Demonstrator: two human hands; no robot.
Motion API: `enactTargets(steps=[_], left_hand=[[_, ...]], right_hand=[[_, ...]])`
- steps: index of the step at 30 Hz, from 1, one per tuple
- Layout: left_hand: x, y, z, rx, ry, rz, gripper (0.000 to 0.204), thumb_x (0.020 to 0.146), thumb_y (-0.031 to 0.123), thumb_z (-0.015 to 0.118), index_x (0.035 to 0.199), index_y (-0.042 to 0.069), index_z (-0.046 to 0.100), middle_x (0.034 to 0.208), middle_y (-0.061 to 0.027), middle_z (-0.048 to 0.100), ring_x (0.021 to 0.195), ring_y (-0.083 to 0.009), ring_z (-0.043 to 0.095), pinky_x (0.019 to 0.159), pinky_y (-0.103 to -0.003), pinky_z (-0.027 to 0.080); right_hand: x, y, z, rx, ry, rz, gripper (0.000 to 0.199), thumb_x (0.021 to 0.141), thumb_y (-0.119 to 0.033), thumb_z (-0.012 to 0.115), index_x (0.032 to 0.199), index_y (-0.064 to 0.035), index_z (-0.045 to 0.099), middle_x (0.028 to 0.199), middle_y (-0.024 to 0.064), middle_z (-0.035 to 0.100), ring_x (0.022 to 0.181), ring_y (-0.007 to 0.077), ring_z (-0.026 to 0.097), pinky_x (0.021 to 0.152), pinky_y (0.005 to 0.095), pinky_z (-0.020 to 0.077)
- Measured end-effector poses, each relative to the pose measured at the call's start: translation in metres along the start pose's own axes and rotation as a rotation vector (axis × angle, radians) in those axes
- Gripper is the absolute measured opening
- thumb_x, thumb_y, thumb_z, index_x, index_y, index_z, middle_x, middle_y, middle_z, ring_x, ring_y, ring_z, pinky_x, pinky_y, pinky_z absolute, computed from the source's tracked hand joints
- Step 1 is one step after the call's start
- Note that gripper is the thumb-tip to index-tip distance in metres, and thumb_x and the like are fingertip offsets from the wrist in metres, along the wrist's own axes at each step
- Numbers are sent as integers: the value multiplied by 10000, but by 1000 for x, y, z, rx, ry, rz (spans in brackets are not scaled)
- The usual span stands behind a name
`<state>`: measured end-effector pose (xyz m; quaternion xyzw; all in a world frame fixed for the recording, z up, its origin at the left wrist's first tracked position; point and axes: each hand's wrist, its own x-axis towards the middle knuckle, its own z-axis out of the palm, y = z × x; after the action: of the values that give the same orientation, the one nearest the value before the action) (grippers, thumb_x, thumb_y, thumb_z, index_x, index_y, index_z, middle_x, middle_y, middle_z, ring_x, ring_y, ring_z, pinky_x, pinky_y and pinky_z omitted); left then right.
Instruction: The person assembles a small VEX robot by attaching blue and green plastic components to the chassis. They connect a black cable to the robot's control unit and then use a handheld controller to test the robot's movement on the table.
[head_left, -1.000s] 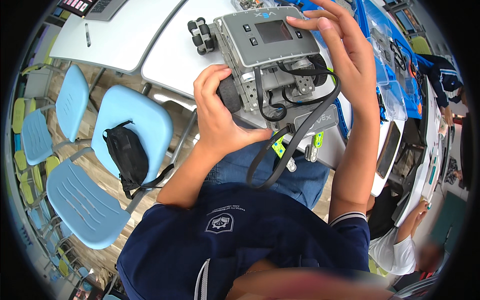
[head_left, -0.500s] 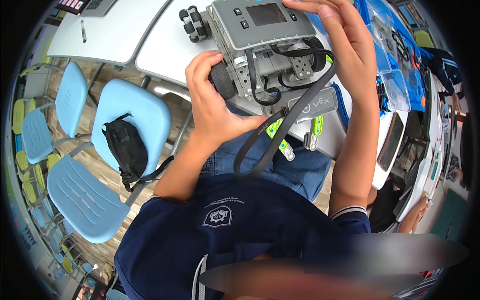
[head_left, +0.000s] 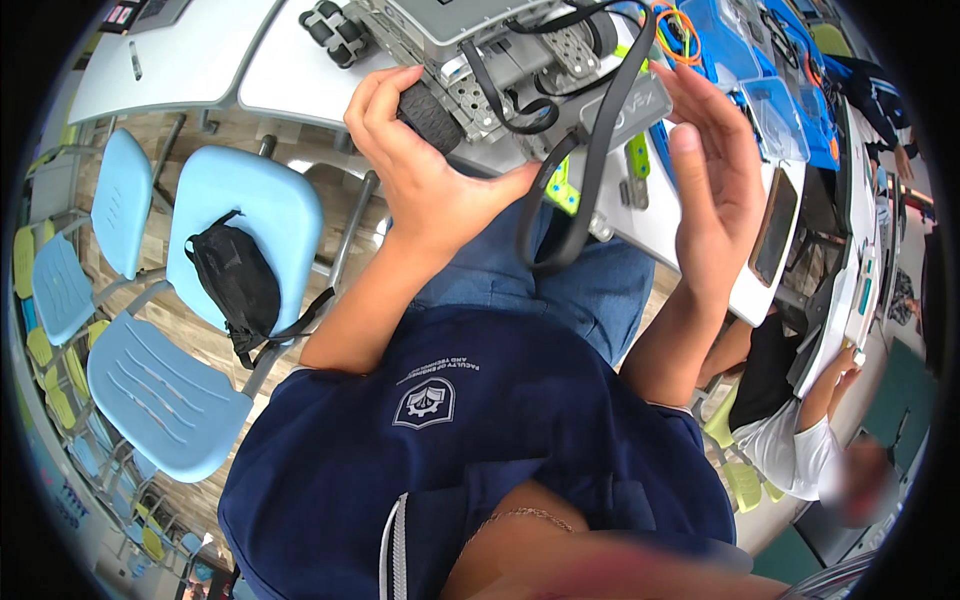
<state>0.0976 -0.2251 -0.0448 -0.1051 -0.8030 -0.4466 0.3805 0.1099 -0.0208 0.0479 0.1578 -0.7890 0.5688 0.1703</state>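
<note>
A wheeled robot point(head_left: 478, 98) with a grey metal frame sits at the table's near edge, its grey control box point(head_left: 450, 18) partly cut off by the top of the view. My left hand point(head_left: 425, 175) curves round its near left corner, fingers by the black tyre point(head_left: 430, 118), thumb stretched toward the grey battery-like block point(head_left: 640, 105). Beside that block is my right hand point(head_left: 718, 185), open, fingers loosely curved, palm turned inward. From the robot a flat black cable point(head_left: 598, 150) hangs in a loop toward my lap. Whether my right fingertips touch the block is hard to tell.
Lime-green parts point(head_left: 637, 168) stick out below the block. Blue trays point(head_left: 775, 110) and a dark phone-like slab point(head_left: 778, 225) lie on the right. Left stand light blue chairs point(head_left: 165, 400), one bearing a black bag point(head_left: 235, 280). Another person point(head_left: 800, 440) sits at lower right.
My right hand has left the control box's edge and come down beside the grey block. The cable loop has swung rightward. The robot appears higher and farther left in view.
</note>
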Motion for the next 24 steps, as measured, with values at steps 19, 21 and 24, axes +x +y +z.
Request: enactTargets(steps=[19,21,24], left_hand=[[-33,46,15,144,-16,38,689,867,331,769,1359,5,414,1376,-226,381,1245,-398,341,1050,-513,272],[-37,48,17,116,-4,82,664,872,316,764,1352,8,424,1360,-223,400,1235,-394,355,1043,-507,282],[-39,47,16,39,-5,162,636,826,243,809,1315,43,456,1344,-186,449,1237,-335,392,1033,-458,275]], right_hand=[[-17,5,3,-88,61,4,736,754,7,795,1411,20,465,1354,149,610,1213,234,613,1063,363,458],[-16,4,0,-57,54,3,773,756,44,795,1430,20,417,1287,151,623,1214,222,600,1045,351,465],[-17,5,-4,-44,90,-2,816,756,72,790,1439,-2,350,1223,189,614,1200,265,603,996,383,513]])
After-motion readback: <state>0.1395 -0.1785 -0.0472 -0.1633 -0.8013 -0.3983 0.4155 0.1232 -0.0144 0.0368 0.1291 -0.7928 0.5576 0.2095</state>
